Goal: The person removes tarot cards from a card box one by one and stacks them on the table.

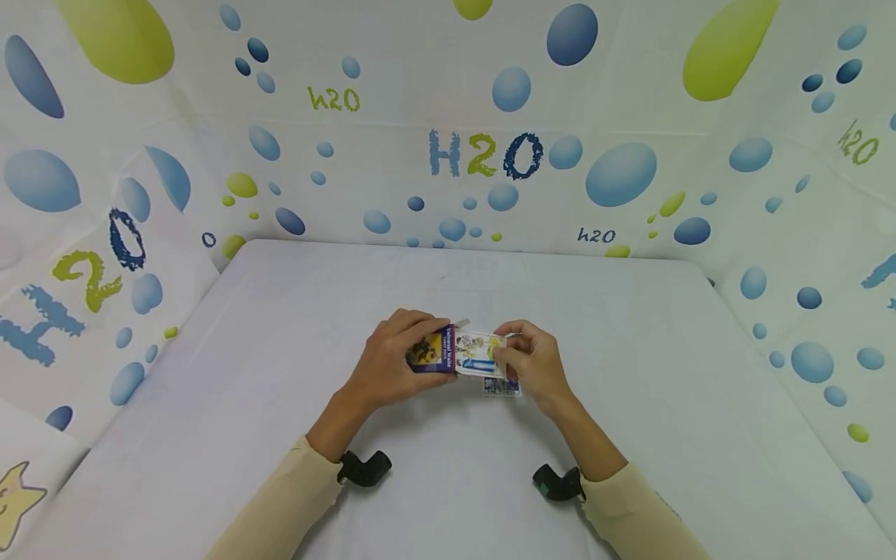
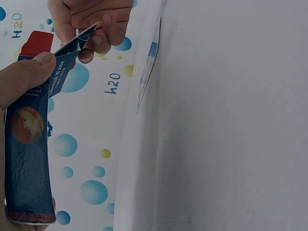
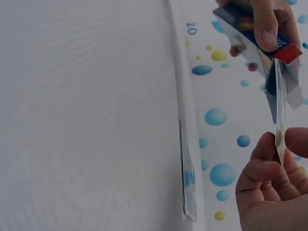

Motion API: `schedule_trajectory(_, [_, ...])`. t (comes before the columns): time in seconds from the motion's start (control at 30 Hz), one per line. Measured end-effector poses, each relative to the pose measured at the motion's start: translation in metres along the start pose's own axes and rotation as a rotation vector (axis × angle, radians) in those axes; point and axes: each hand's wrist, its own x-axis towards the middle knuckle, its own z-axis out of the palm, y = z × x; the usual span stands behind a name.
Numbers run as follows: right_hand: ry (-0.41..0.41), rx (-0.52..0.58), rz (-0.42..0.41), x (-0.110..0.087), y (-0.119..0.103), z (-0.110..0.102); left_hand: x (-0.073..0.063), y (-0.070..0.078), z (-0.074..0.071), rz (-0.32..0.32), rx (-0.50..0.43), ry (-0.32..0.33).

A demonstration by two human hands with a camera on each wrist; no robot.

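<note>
My left hand (image 1: 388, 362) grips a dark blue tarot card box (image 1: 435, 351), lettered "Universal Waite". In the left wrist view the thumb lies near the top of the box's narrow side, by a red flap (image 2: 37, 43); the end flaps stand open. A few thin cards (image 1: 477, 354) with a colourful picture stick out of the box's open end. Their outer end is pinched between thumb and fingers of my right hand (image 1: 539, 365); how many cards there are, I cannot tell. Another card (image 1: 502, 387) lies flat on the table below, partly hidden by the right hand.
A white cloth covers the table (image 1: 280, 311). Behind it and at the sides hangs a white curtain (image 1: 392, 155) printed with blue and green drops and "H2O". A black device (image 1: 365, 469) is strapped at the left wrist, another black device (image 1: 558, 483) at the right.
</note>
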Motion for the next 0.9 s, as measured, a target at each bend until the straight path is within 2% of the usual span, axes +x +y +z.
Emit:
schedule_trajectory(0.47, [-0.012, -0.061, -0.09, -0.002, 0.001, -0.0023, -0.001, 0.0021, 0.004, -0.022, 0.027, -0.053])
schedule_trajectory(0.9, [-0.061, -0.058, -0.193, -0.0022, 0.0018, -0.0021, -0.0012, 0.0022, 0.0069, 0.008, 0.044, -0.061])
